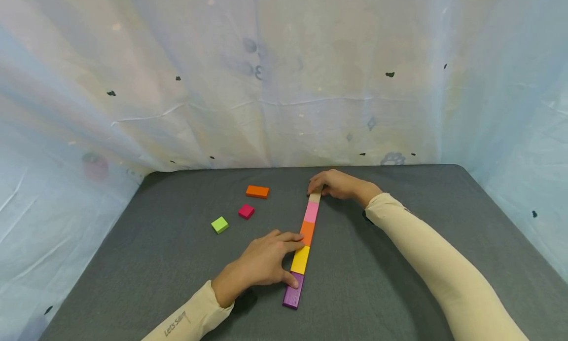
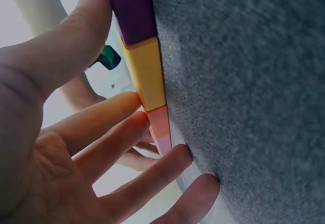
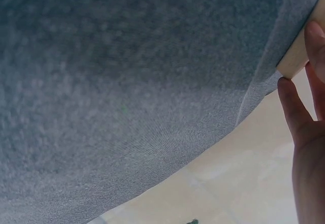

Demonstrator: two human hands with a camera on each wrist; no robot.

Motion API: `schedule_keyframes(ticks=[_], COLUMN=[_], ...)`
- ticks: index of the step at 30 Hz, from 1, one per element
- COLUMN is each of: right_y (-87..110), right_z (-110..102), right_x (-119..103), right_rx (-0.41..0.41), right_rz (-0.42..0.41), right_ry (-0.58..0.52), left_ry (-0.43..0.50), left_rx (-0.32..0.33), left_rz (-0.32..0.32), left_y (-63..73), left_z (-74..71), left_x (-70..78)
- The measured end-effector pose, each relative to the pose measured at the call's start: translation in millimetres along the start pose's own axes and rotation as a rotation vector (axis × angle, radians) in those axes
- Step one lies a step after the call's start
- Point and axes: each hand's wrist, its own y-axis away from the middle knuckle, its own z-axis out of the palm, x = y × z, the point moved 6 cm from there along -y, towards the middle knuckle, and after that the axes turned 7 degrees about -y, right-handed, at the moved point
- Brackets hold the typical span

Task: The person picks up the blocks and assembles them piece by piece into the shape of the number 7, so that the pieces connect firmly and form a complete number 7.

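A row of flat blocks laid end to end runs away from me on the grey table: purple (image 1: 292,297), yellow (image 1: 300,260), orange (image 1: 307,232), pink (image 1: 311,212) and plain wood (image 1: 314,197) at the far end. My left hand (image 1: 265,259) rests along the row's left side, thumb on the purple block and extended fingertips at the orange one. In the left wrist view those fingers (image 2: 109,145) are spread and fairly straight. My right hand (image 1: 339,184) pinches the plain wooden block (image 3: 295,56), a fingertip at its end in the right wrist view.
Left of the row lie a loose orange block (image 1: 257,191), a small red block (image 1: 246,211) and a small green block (image 1: 219,225). A pale printed curtain (image 1: 284,84) hangs behind the table's far edge and along both sides.
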Motion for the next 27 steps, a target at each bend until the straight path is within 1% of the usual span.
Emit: schedule_keyframes(ticks=[4,11,19,27], right_y=[-0.2,0.1,1.4,0.2], right_z=[0.7,-0.1,-2.3,-1.4], right_x=[-0.4,-1.3,-0.6,1.7], right_rx=[-0.001,-0.020,-0.098,-0.112], right_rz=[-0.006,-0.020,0.020,0.023], right_ry=[-0.001,0.003,-0.056,-0.061], left_ry=[-0.006,-0.002,-0.001,0.001], left_rx=[0.014,0.006,0.015,0.029], left_rz=[0.012,0.008,0.020,0.028], left_y=[0.4,0.6,0.7,-1.2], left_z=[0.1,0.5,-0.7,0.1], left_x=[0.6,0.7,0.3,-1.7])
